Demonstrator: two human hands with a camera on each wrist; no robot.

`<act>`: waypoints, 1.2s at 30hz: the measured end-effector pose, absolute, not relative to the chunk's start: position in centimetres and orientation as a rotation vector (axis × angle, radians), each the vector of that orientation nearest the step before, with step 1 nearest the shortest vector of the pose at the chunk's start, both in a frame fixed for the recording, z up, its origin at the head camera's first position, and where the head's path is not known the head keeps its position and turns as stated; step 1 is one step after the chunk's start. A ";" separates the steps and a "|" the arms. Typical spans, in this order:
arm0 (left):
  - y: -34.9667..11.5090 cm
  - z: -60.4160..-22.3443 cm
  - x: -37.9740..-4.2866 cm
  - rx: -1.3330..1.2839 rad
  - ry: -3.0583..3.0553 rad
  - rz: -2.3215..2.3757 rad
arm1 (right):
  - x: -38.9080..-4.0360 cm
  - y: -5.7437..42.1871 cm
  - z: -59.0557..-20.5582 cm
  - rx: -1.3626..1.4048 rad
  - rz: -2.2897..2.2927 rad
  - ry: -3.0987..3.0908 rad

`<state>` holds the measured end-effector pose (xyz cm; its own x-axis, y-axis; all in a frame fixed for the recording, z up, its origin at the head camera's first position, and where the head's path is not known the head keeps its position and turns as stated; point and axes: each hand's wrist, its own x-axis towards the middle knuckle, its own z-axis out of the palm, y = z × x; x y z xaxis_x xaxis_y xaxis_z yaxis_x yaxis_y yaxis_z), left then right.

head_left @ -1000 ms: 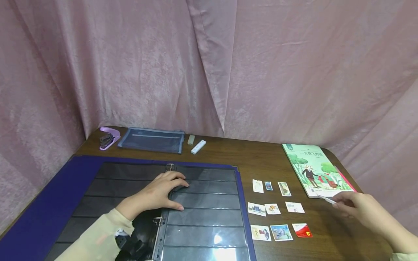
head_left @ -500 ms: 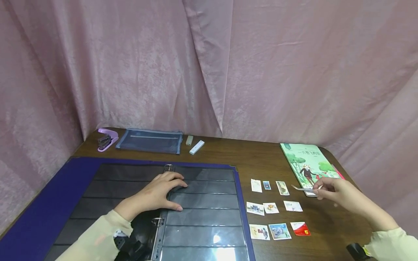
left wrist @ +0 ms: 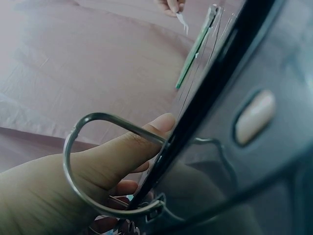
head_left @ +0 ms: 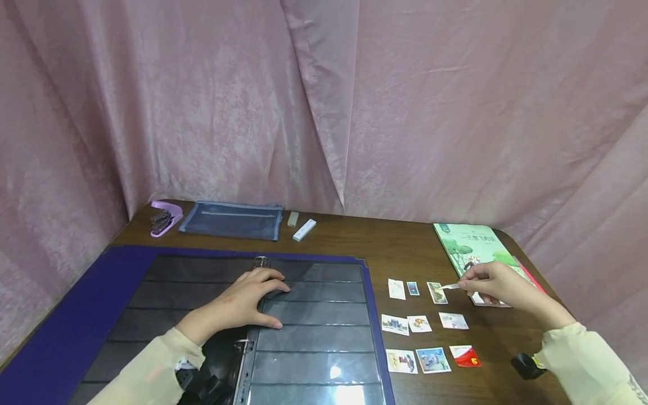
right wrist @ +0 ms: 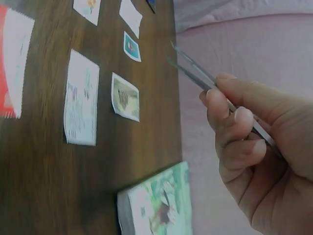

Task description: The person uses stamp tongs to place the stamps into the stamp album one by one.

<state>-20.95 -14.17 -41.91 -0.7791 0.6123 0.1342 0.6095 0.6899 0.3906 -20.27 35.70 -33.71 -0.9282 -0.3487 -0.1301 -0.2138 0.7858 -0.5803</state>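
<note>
My right hand (head_left: 496,284) pinches a pair of metal tweezers (head_left: 450,286) between thumb and fingers. Slightly parted tips show on the tweezers (right wrist: 195,71) in the right wrist view. In the head view they point left, over or near a tall green-brown stamp (head_left: 437,293); contact cannot be told. My left hand (head_left: 245,301) rests on the open stamp album (head_left: 314,337) near its binder rings, thumb and fingers spread. A metal ring (left wrist: 68,156) stands before that hand in the left wrist view. Several stamps lie in loose rows, among them a red one (head_left: 466,356).
A green picture book (head_left: 471,239) lies at the far right, partly behind my right hand. Along the back are a purple stapler (head_left: 174,211), a blue mesh pouch (head_left: 230,220), a white block (head_left: 304,230) and a small pale block (head_left: 293,219). A pink curtain (head_left: 228,101) hangs behind.
My right hand has moved left with the tweezers, from the book's lower right corner toward the tall green-brown stamp. The left hand stays on the album.
</note>
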 end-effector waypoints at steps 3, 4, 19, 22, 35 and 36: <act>-14.2 -42.0 -20.8 1.034 2.878 0.667 | -21.3 35.0 -34.2 -0.457 -0.934 2.671; -14.2 -42.0 -20.8 1.031 2.875 0.671 | -21.6 34.7 -34.4 -0.463 -0.956 2.648; -14.3 -42.1 -20.9 1.035 2.886 0.662 | -23.6 32.9 -35.5 -0.469 -0.963 2.551; -14.3 -42.0 -20.9 1.038 2.887 0.662 | -23.7 32.8 -35.8 -0.464 -0.968 2.541; -14.1 -41.8 -20.8 1.042 2.882 0.667 | -24.1 32.5 -36.7 -0.483 -0.961 2.522; -14.1 -41.8 -20.8 1.043 2.883 0.667 | -24.1 32.4 -36.8 -0.488 -0.961 2.521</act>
